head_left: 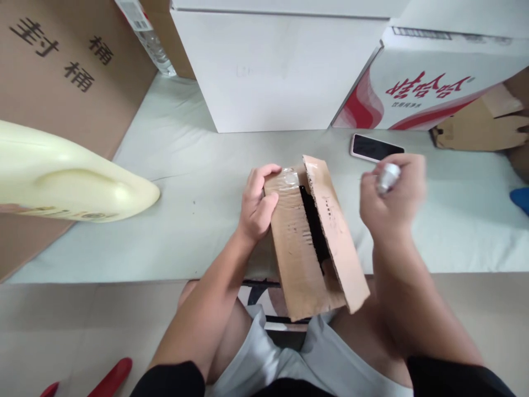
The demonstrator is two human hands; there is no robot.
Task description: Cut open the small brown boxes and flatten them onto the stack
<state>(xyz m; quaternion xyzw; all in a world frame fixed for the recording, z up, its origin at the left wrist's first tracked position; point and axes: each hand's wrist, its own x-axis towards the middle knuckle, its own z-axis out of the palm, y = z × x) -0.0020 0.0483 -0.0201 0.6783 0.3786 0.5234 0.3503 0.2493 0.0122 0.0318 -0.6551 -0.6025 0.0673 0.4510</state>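
Note:
A brown cardboard box (294, 253) rests at the near edge of the cloth-covered surface, its right flap (336, 231) partly raised. Through the gap between the flaps, something black (314, 226) shows inside. Clear tape (289, 177) sticks to the box's far end. My left hand (259, 201) grips the far left corner, thumb on top and fingers over the edge. To the right of the box, apart from it, my right hand (390, 193) is closed around a small cylindrical object with a silver-white end (387, 177). Motion blur and the fist hide the rest of that object.
A phone (377, 148) lies beyond my right hand. White cartons (281, 71) stand along the back. At the left are a large brown carton (61, 71) and a pale yellow, smooth object (74, 176). Folded cardboard (475, 129) sits at the far right.

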